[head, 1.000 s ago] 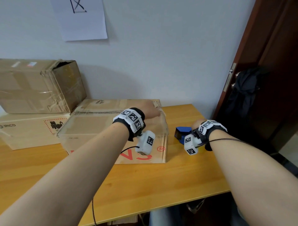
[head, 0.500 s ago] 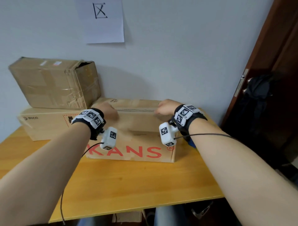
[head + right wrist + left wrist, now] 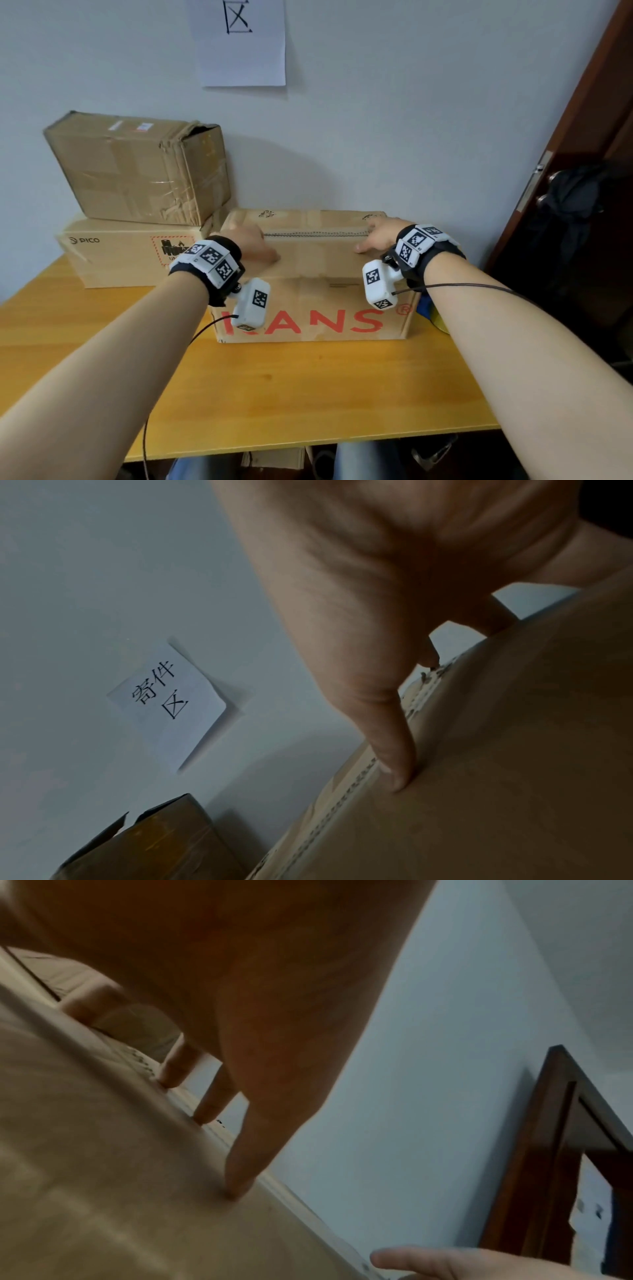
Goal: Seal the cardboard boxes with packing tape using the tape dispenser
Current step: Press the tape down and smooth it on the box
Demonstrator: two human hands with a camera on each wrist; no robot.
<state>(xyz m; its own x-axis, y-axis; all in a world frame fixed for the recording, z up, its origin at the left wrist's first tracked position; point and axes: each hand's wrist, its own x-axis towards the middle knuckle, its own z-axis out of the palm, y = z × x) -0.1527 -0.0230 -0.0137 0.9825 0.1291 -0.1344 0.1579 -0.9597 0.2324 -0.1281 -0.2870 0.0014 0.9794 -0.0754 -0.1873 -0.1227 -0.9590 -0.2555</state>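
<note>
A cardboard box (image 3: 318,263) printed with red letters stands in the middle of the wooden table (image 3: 308,387), its top flaps folded down along a seam. My left hand (image 3: 255,245) presses on the left end of the top; in the left wrist view its straight fingers (image 3: 240,1172) touch the flap (image 3: 103,1177). My right hand (image 3: 376,238) presses on the right end, its fingers (image 3: 394,750) touching the cardboard (image 3: 514,777) by the seam. Neither hand holds anything. The blue tape dispenser (image 3: 424,305) lies beside the box's right end, mostly hidden by my right forearm.
At the back left a taped brown box (image 3: 137,171) sits on a flat PICO box (image 3: 130,253) against the wall. A paper sign (image 3: 239,41) hangs above. A dark door (image 3: 582,154) with a black bag (image 3: 575,195) on its handle is at the right.
My right hand left the tape dispenser and came onto the box top's right end. My left hand slid from the right end to the left end.
</note>
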